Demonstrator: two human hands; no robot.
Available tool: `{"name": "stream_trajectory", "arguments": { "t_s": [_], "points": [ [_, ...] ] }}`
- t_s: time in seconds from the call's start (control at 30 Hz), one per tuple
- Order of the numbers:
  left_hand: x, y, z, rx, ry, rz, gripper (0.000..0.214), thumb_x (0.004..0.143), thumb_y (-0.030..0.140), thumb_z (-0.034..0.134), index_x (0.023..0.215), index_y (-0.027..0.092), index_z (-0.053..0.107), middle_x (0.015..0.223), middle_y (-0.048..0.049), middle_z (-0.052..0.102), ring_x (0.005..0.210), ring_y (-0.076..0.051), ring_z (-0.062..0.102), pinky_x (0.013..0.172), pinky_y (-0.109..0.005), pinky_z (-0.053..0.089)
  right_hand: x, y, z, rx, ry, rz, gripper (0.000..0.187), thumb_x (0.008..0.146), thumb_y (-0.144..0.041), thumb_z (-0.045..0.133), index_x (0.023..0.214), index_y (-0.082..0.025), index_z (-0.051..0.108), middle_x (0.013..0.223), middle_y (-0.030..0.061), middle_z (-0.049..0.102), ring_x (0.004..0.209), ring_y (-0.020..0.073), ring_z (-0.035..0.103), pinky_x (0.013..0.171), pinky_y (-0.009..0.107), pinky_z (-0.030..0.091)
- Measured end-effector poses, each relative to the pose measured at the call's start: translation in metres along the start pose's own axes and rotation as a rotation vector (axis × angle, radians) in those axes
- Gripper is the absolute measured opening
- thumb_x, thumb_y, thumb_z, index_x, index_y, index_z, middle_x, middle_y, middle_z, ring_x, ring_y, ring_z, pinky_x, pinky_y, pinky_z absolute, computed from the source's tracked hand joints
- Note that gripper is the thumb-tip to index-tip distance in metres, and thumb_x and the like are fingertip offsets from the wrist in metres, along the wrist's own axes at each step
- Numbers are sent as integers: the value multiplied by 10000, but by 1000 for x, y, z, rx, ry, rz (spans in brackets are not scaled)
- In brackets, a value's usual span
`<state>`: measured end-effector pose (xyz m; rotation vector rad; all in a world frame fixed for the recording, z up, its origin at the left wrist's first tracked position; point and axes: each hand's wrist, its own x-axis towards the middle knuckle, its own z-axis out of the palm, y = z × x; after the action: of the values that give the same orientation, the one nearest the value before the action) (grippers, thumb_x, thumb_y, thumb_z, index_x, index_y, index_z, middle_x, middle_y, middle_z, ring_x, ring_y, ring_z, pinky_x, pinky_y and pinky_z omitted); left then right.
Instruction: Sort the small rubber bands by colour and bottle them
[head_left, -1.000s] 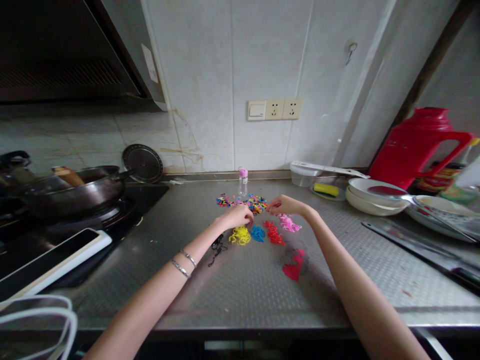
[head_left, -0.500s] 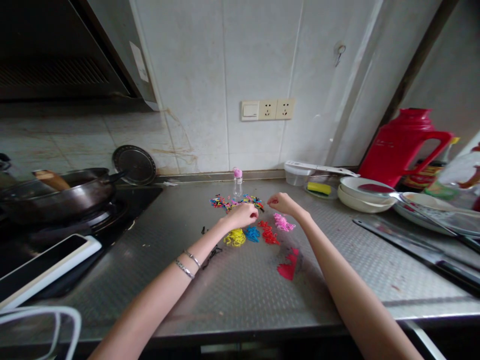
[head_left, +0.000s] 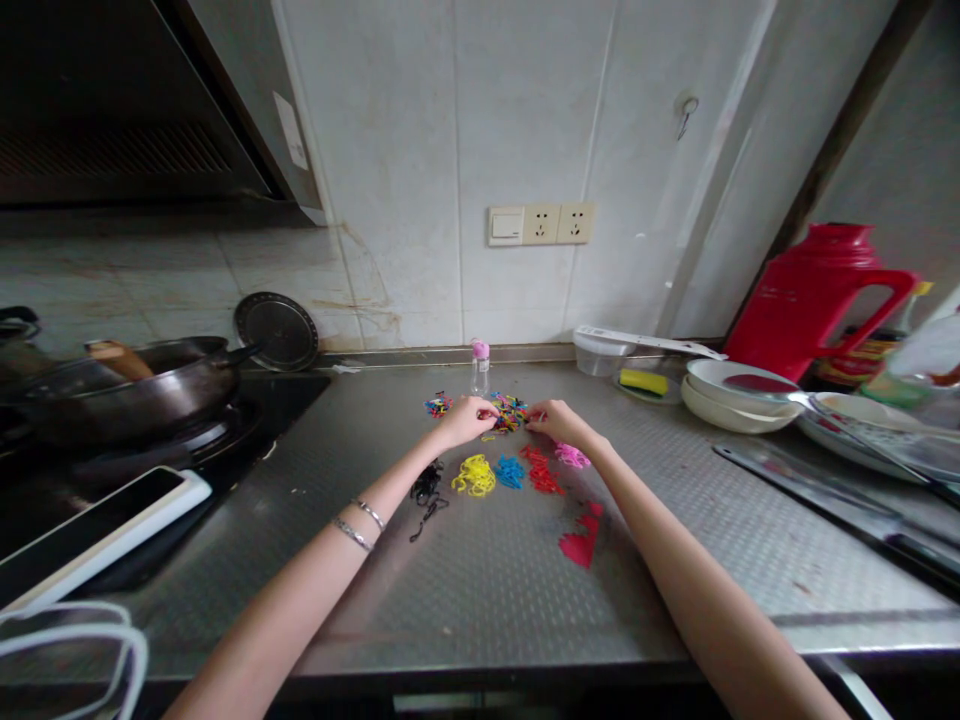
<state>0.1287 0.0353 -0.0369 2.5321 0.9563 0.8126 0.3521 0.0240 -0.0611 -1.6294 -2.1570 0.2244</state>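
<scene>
I wear two silver-coloured bracelets on my left forearm (head_left: 292, 590): a slim band (head_left: 370, 514) nearer the hand (head_left: 466, 420) and, toward the counter's near edge (head_left: 480, 660), a slightly broader one (head_left: 352, 534), its surface detail too small to tell. My right forearm (head_left: 690, 555) is bare.

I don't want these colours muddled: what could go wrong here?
The yellow pile and blue pile lie close together, so a nudge might mix them. The left arm passes near the black pile and could brush it. The bottle behind the mixed pile might tip if the left hand bumps it.
</scene>
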Motion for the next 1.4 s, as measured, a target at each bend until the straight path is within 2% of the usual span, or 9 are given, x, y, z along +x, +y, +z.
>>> {"name": "stream_trajectory", "arguments": {
  "t_s": [0.2,0.37,0.57,0.7,0.83,1.03,1.13,1.27,1.4],
  "points": [
    [-21,-57,-24,-52,99,-204,209,697,228,536,786,107,681,733,-55,663,652,-129,562,632,-229,412,-1,-5,1,9,2,57,248,706,-199,512,894,-186,674,808,39,676,744,141,583,674,182,396],
    [-30,-81,-36,-115,175,-348,199,679,225,551,766,100,678,777,-77,675,718,-151,594,684,-248,437,-5,-12,-3,-31,-3,97,247,718,-183,487,885,-197,669,786,41,673,740,147,585,645,179,385],
    [-35,-88,-37,-134,185,-401,201,667,234,558,762,109,683,770,-77,680,728,-164,608,684,-256,446,-8,-22,-4,-160,-48,72,242,737,-180,458,880,-196,653,836,77,663,779,173,591,630,202,370],
    [-40,-89,-35,-121,169,-390,219,665,250,542,751,108,686,750,-76,679,722,-172,610,667,-256,443,-8,-27,-9,-221,-35,65,274,742,-180,451,952,-194,627,881,93,655,791,182,590,614,211,365],
    [-42,-86,-33,-99,166,-389,227,666,256,535,752,110,688,744,-74,679,709,-171,609,652,-250,436,-9,-28,-13,-146,33,51,299,760,-201,444,1016,-183,597,855,81,657,765,160,589,640,204,376],
    [-42,-80,-30,-31,182,-396,231,675,258,517,728,115,690,706,-64,672,670,-163,600,621,-240,416,-6,-17,-9,-25,122,71,296,754,-182,421,999,-165,587,768,56,645,695,136,577,625,194,385],
    [-42,-80,-31,-31,188,-398,229,672,261,519,719,116,690,696,-57,670,666,-160,594,635,-241,416,-4,-19,-10,16,153,60,283,747,-183,432,988,-159,578,734,43,636,674,135,566,614,200,388],
    [-42,-83,-30,-27,199,-435,230,667,262,524,723,116,693,691,-58,670,656,-161,587,618,-239,412,-5,-53,-10,40,178,-12,268,762,-204,454,1006,-191,564,808,45,636,711,138,564,628,207,390],
    [-45,-82,-28,-16,192,-424,241,672,261,513,716,110,696,685,-64,669,639,-157,579,605,-236,410,-19,-113,6,38,146,-246,219,806,-217,431,981,-201,562,885,56,614,808,148,552,689,226,397]
  ]
}}
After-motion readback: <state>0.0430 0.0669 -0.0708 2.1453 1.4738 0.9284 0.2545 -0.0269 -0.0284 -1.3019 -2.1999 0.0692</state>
